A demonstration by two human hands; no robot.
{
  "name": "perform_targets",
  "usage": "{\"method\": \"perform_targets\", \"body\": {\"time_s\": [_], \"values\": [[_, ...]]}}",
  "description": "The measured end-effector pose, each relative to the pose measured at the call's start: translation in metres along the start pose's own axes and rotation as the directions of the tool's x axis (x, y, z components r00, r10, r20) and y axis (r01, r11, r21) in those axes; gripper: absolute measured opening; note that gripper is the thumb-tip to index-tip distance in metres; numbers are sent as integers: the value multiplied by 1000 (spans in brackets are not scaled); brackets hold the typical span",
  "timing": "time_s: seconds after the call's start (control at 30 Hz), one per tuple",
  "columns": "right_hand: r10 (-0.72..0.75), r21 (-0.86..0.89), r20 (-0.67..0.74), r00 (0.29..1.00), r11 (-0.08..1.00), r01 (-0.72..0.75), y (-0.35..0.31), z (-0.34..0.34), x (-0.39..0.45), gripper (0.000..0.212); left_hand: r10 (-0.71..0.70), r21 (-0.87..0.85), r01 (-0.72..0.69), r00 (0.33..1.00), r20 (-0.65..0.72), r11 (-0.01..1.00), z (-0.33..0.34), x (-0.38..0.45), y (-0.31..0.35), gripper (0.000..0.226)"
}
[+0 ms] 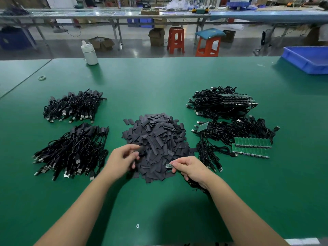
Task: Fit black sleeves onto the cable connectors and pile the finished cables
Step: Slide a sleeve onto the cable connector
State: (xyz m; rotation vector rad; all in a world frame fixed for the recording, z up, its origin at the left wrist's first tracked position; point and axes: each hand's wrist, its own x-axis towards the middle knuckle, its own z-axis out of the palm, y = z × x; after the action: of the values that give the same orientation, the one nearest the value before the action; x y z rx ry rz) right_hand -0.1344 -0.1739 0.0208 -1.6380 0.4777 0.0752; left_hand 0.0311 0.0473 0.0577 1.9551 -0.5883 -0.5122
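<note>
Fingers of our left hand (122, 159) curl round one black sleeve (142, 150) at the near edge of the sleeve heap (158, 139); our right hand (190, 167) pinches a green connector board (169, 166), its cable (195, 185) under the palm.

On the table (159, 82), the sleeve heap (156, 139) sits at centre. Two sleeved-cable piles lie at nine o'clock (71, 151) and ten o'clock (72, 105). Bare-board cable piles lie at two o'clock (221, 102) and three o'clock (239, 137). A bottle (89, 53) stands at eleven, a bin (307, 59) at one.
</note>
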Motion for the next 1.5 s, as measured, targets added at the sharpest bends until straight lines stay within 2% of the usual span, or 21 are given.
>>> {"method": "perform_targets", "body": {"time_s": [0.1,0.2,0.33,0.5,0.6,0.73,1.33,1.5], "values": [[-10,21,2,1000,1000,10,3,0,2,13,-1,-53,5,997,76,999,27,-15,6,30],[-10,9,7,1000,1000,10,5,-1,2,13,52,15,-54,994,100,998,55,-30,3,29],[-21,30,26,999,999,21,3,1,1,17,155,100,-152,988,-18,983,76,-40,-3,27],[15,30,56,998,999,-16,-1,-2,-2,18,138,35,-134,967,-214,990,91,-55,-13,21],[20,26,71,997,999,-22,-2,-2,-2,17,189,76,-175,941,-282,982,94,-58,-14,19],[21,12,83,996,1000,-22,-3,-2,-2,18,247,136,-216,929,-275,967,93,-58,-12,18],[73,12,153,986,997,-76,-1,-5,6,20,251,160,-215,933,-257,963,95,-58,-16,22],[73,-7,171,983,997,-73,-2,-5,6,23,287,237,-226,920,-265,945,98,-62,-11,24]]}}
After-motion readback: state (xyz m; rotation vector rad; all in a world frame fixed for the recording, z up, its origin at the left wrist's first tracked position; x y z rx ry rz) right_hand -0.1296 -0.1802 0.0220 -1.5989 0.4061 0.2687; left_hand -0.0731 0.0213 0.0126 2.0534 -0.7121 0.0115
